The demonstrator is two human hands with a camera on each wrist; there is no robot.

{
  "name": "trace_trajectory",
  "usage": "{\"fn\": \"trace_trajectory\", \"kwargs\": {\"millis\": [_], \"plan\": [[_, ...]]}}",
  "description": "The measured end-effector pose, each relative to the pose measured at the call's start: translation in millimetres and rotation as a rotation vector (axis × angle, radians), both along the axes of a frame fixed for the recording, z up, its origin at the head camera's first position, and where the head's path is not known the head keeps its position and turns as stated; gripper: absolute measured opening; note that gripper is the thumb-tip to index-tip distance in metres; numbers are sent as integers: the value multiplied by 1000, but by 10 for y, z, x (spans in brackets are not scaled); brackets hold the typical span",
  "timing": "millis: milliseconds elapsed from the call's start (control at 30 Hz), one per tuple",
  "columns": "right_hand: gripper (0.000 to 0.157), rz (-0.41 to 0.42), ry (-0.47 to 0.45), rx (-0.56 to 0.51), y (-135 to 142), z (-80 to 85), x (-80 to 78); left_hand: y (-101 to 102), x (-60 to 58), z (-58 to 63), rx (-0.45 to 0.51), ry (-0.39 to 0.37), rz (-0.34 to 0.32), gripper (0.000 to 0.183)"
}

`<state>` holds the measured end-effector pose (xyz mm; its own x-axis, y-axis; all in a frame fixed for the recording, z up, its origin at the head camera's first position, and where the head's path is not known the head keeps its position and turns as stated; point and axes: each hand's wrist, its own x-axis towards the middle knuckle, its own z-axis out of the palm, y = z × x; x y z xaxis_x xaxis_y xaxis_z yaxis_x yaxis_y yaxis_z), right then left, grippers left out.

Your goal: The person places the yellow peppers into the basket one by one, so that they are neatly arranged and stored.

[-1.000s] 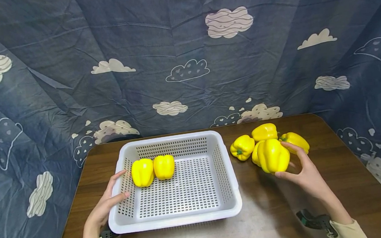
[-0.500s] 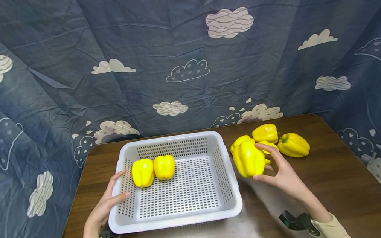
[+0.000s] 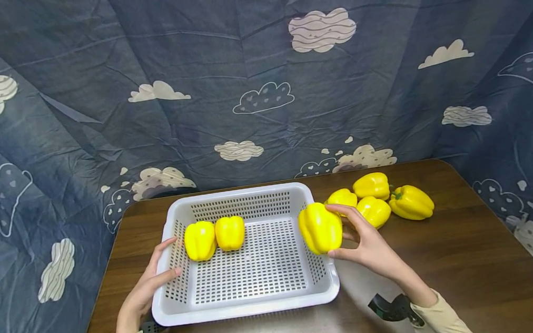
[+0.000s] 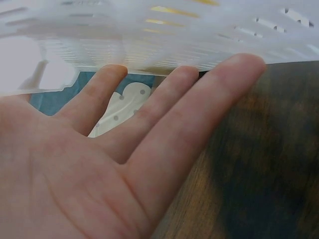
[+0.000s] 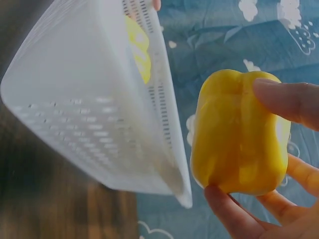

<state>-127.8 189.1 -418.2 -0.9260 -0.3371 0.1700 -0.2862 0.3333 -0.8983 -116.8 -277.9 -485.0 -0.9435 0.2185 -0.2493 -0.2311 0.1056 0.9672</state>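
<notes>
A yellow bell pepper [image 3: 320,228] is held between the thumb and fingers of my right hand [image 3: 368,245], above the right rim of a light grey perforated plastic basket [image 3: 241,310]. In the right wrist view this pepper [image 5: 239,134] appears beside the basket's outer wall [image 5: 84,89]. My left hand [image 3: 146,288] holds the basket's left rim, thumb and index finger over it. Other fingers [image 4: 164,114] of that hand touch the wall from outside in the left wrist view. Two yellow peppers, a left one [image 3: 200,241] and a right one [image 3: 230,233], lie inside the basket.
Several more yellow peppers sit on the wooden table [image 3: 464,255] right of the basket, among them a far one [image 3: 371,186], a near one [image 3: 375,212] and a right one [image 3: 411,202]. A dark blue cloud-patterned curtain [image 3: 263,124] hangs behind the table.
My right hand has carried its pepper leftward from over the pepper group to above the basket's right rim. The left hand and the basket have stayed in place.
</notes>
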Motion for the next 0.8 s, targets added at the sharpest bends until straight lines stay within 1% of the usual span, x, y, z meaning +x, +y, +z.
{"fn": "trace_trajectory", "kwargs": {"millis": [267, 367, 600, 800], "plan": [[86, 15, -20, 31, -211, 90, -92, -12, -1, -5, 18, 8, -5, 73], [86, 26, -31, 30, -297, 101, -137, -15, 1, -6, 27, 9, -6, 73], [85, 49, -50, 30, -498, 18, -239, -10, 1, -2, 25, 4, -5, 73], [83, 61, -44, 36, -663, -37, -314, -9, -5, -11, 22, 3, -3, 73]]}}
